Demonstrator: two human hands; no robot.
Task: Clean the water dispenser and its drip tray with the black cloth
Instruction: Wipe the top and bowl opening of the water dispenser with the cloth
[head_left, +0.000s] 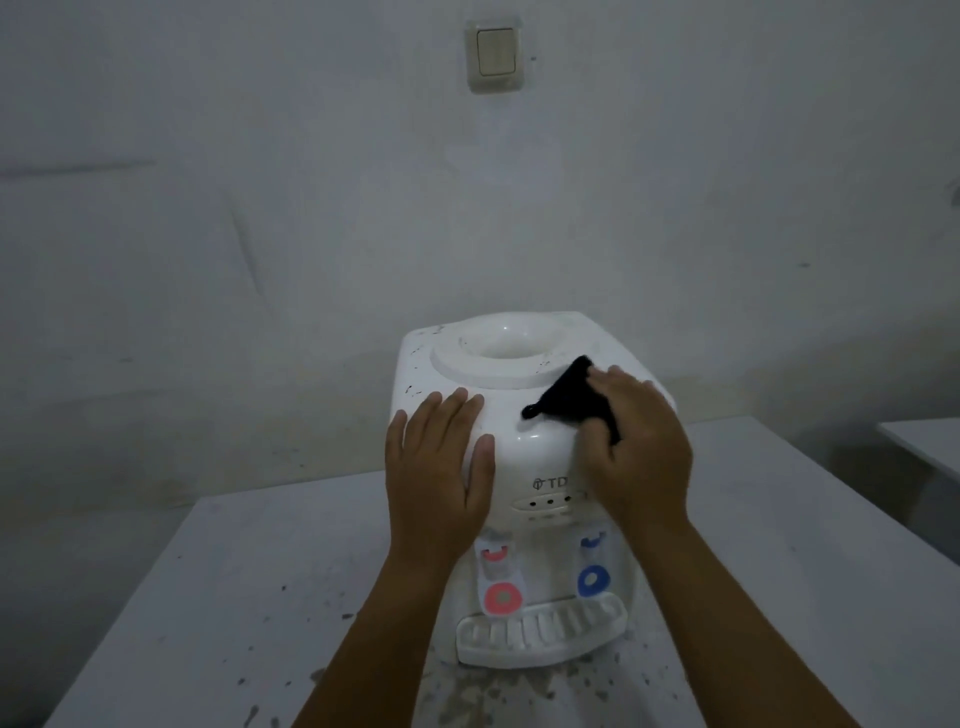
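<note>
Both bare forearms are extended forward and upward side by side. The left hand (439, 462) is laid flat, its fingers (447, 410) straight and close together, the thumb spread to the right of them. The right hand (636, 447) is turned palm down, its fingers (618, 382) pressed onto the black cloth (566, 397) beneath them.

Dim, grey, soft focus, wide-angle bowing
</note>
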